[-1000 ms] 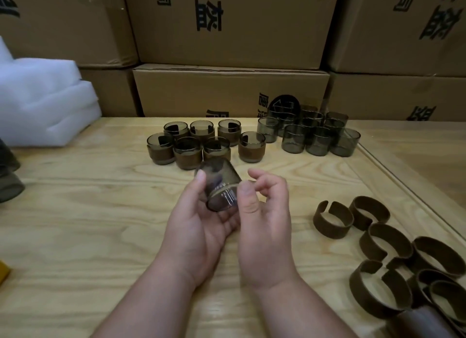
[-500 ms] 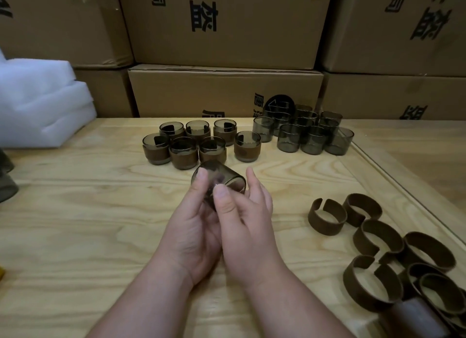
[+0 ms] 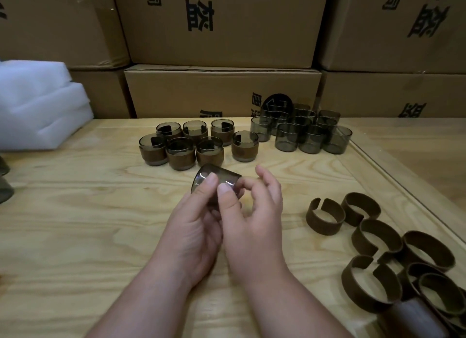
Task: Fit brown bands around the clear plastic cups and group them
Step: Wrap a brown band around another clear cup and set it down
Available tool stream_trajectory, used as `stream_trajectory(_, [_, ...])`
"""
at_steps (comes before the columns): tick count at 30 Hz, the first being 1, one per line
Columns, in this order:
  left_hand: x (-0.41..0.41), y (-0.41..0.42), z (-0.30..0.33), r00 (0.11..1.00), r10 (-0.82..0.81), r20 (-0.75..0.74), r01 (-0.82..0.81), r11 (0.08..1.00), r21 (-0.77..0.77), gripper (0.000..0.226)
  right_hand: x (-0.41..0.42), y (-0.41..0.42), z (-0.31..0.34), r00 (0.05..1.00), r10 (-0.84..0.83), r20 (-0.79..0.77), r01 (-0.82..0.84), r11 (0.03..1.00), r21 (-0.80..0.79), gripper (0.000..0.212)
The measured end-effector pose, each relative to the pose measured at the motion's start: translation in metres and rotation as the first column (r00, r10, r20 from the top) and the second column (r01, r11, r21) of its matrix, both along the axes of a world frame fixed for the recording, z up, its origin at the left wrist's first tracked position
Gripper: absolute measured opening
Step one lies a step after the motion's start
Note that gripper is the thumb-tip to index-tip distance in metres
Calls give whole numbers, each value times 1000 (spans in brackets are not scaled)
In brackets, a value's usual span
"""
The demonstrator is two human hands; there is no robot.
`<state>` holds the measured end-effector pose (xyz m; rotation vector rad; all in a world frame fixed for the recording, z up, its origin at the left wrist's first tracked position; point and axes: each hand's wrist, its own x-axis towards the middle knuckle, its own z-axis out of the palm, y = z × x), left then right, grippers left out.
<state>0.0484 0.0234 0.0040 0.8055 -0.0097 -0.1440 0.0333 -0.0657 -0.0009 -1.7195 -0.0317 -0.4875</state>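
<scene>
Tilted empty clear cup in the curled left hand, right hand fingertips pinching its rim.

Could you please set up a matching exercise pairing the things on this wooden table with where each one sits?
Things:
1. smoky clear plastic cups with brown bands
2. bare smoky plastic cups
3. loose brown open bands
4. white foam block

Places:
A. far left edge
B. right side, near
C. far centre, left group
D. far centre, right group

Pairs: 1-C, 2-D, 3-B, 4-A
</scene>
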Motion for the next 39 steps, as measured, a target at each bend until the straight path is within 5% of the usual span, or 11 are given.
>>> stream_trajectory(4, [0, -1, 1, 996, 73, 58, -72, 997, -8, 28, 2, -3, 1, 995, -22, -99, 28, 998, 65, 56])
stream_trajectory(9, [-2, -1, -2, 994, 44, 100, -53, 994, 90, 56, 4, -3, -3, 987, 115, -110, -109, 993, 53, 60])
stream_trajectory(13, [-4, -3, 1, 992, 64, 109, -72, 995, 68, 35, 5, -4, -3, 993, 104, -53, -96, 985, 141, 50])
stream_trajectory(16, [-3, -4, 4, 994, 111, 0, -111, 994, -19, 54, 3, -2, -2, 983, 184, 1, -183, 978, 102, 41])
stream_trajectory(19, [-3, -3, 5, 993, 90, -81, -93, 995, -31, 75, 1, 1, -3, 959, 279, 57, -281, 959, 35, 54])
stream_trajectory(22, [-1, -1, 4, 988, 115, -108, -119, 992, -33, 67, 1, 3, -4, 968, 246, 46, -247, 968, 31, 50])
stream_trajectory(26, [4, -1, 0, 962, 230, -145, -236, 972, -21, 45, 4, 2, -5, 993, 92, -72, -92, 996, -3, 73])
stream_trajectory(33, [5, 0, -2, 962, 265, -57, -265, 964, 19, 39, 7, 1, -4, 991, 87, -101, -77, 992, 97, 55])
stream_trajectory(39, [3, 0, -3, 993, 116, -12, -115, 991, 69, 39, 6, -2, 0, 991, 128, -43, -112, 959, 259, 39])
